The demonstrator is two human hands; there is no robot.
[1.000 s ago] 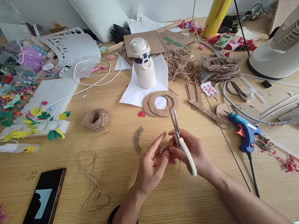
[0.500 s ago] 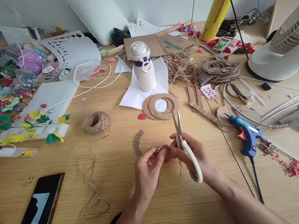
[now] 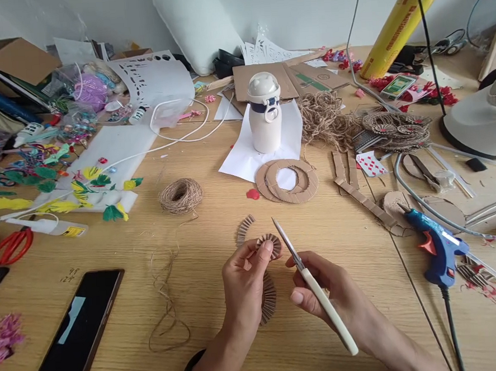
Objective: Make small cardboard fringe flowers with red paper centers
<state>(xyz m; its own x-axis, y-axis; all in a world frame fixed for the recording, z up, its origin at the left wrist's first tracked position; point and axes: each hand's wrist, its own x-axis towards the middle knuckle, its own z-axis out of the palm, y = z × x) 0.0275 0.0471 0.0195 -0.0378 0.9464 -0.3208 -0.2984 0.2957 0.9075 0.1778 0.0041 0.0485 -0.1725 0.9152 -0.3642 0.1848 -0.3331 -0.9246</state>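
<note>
My left hand [image 3: 243, 284] pinches a small round fan of corrugated cardboard [image 3: 269, 244] between thumb and fingertips, held just above the wooden table [image 3: 206, 322]. My right hand [image 3: 328, 292] grips white-handled scissors [image 3: 317, 293]; their blades are closed and point up-left, the tip close to the fan's right edge. A ribbed cardboard strip [image 3: 268, 298] hangs or lies under my left hand. Another curved ribbed strip [image 3: 244, 229] lies on the table just beyond the fan.
Two cardboard rings [image 3: 287, 180] and a white bottle [image 3: 264, 113] stand ahead. A twine ball [image 3: 181, 196] lies left of centre, a black phone [image 3: 74, 333] at front left, red scissors [image 3: 8, 248] at far left. A blue glue gun [image 3: 436, 245] lies right.
The view has shifted right and nearer. My right hand dropped back and tilted the scissors from upright to slanting left, away from the fan. My left hand still holds the fan.
</note>
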